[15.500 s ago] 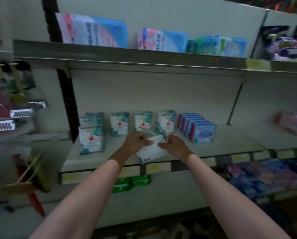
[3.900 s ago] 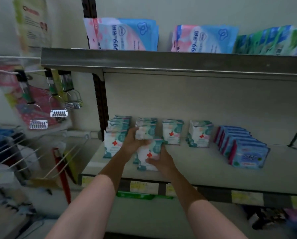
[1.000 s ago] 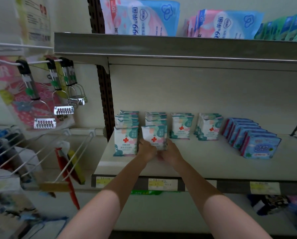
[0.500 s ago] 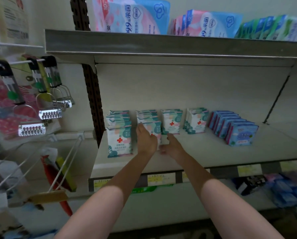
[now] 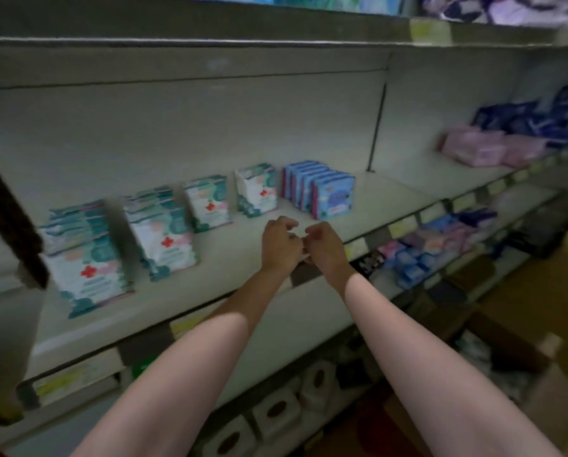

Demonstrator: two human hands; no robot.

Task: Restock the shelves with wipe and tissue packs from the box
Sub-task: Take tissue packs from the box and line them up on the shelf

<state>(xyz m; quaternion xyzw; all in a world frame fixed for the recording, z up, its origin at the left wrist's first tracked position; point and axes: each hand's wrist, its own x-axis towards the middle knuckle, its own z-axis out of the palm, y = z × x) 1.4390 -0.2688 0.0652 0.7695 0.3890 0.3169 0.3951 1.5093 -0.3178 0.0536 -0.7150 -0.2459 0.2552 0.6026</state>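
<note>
Bare-skinned, the left hand (image 5: 281, 244) and right hand (image 5: 322, 247) hover knuckle to knuckle over the shelf (image 5: 391, 192), fingers curled, holding nothing. The red-cross wipe packs (image 5: 164, 239) stand upright to their left, blue packs (image 5: 325, 189) just beyond. Open shelf board stretches rightward to the front edge.

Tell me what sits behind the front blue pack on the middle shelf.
Behind the front blue pack stands a row of more blue packs, upright and close together, running back toward the shelf wall. Only their tops and edges show; their faces are covered, so the exact count is unclear.
</note>
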